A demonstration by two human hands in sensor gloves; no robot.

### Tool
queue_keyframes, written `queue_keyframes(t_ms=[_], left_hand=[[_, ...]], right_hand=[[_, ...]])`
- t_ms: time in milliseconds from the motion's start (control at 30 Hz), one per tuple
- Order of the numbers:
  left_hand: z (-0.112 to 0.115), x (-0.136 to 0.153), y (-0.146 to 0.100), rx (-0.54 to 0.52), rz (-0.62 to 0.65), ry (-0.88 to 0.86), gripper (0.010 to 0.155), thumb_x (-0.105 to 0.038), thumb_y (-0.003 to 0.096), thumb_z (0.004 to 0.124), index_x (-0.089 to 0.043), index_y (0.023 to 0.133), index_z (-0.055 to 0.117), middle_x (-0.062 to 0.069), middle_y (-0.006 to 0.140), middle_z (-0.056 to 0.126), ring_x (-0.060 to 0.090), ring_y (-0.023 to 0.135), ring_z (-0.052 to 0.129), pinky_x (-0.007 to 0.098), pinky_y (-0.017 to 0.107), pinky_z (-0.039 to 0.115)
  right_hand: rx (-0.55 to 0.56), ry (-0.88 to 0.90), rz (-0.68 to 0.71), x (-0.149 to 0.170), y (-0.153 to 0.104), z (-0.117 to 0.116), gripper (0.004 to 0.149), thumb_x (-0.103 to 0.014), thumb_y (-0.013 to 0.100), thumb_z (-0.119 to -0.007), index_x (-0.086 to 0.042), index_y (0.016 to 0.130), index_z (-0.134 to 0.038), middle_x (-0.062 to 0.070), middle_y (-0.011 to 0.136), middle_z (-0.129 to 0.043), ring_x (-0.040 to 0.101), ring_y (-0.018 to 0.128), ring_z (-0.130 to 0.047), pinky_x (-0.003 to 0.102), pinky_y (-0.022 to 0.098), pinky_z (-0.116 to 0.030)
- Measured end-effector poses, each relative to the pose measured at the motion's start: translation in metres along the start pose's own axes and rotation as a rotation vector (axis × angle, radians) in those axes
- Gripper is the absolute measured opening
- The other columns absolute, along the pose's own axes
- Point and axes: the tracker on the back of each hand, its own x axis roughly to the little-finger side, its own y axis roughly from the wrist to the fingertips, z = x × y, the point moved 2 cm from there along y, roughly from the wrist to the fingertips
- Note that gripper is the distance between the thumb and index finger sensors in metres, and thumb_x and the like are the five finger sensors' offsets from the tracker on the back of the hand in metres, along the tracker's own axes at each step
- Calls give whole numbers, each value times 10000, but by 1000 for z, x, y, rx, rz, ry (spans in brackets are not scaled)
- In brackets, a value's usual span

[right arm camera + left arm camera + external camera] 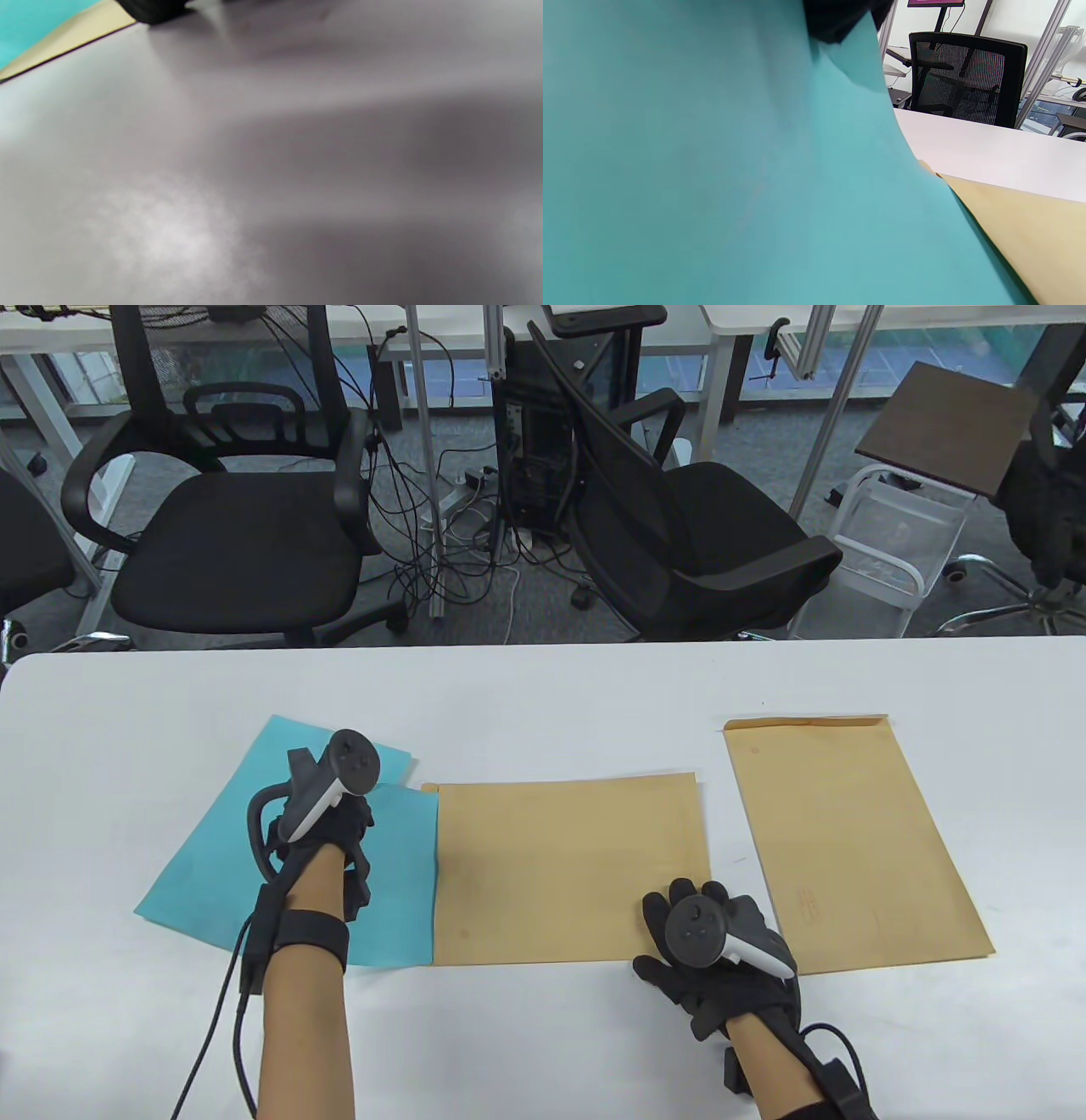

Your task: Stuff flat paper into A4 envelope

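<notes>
Table view, left to right: a teal sheet of paper point(212, 865) lies flat on the white table point(543, 687), its right edge tucked at the open left end of a brown A4 envelope point(568, 869) that lies lengthwise at the table's middle. The left hand point(327, 831), gloved in black with a grey tracker on its back, sits over the right part of the teal sheet, just beside the envelope mouth; its fingers are hidden under the tracker, so whether they pinch the paper or only press on it cannot be told. The right hand point(721, 959) rests at the envelope's near right corner, fingers spread and fairly straight, holding nothing. A second brown envelope point(848, 848) lies to the right, apart from the first, slightly turned, flap end away from the person. Black office chairs point(237, 534) stand beyond the far table edge. Left wrist view: the teal paper point(712, 169) fills most of the frame, meeting the brown envelope point(1031, 237) at lower right. Right wrist view: mostly blurred table surface point(271, 169), with slivers of envelope point(85, 25) and teal paper point(29, 25) at upper left.
</notes>
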Motion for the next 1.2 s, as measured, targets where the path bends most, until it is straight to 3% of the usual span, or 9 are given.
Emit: queue_keyframes(t_ms=[167,433,1200], left_hand=[[2,2,1,-13,-11,-36,455,-197,498,691,-238,950,723,75,877,835,209,437,990,455,509,812],[6,-1,3,49,14,-97,448,-192,499,695,-245,942,742,76,876,844,214,441,990,465,511,808],[22,-27,4,38,44,-53,462,-196,502,702,-243,961,721,83,889,838,195,455,1002,439,527,825]], right_hand=[[-2,10,3,1,0,0,747,-479,646,-513,-165,1121,-30,192,1078,134,563,912,171,800,535,40],[2,40,22,4,-1,2,746,-463,641,-556,-182,1137,-75,187,1094,114,556,919,165,789,540,46],[-13,51,40,5,-1,1,752,-440,634,-566,-183,1136,-68,189,1086,131,560,906,189,788,530,65]])
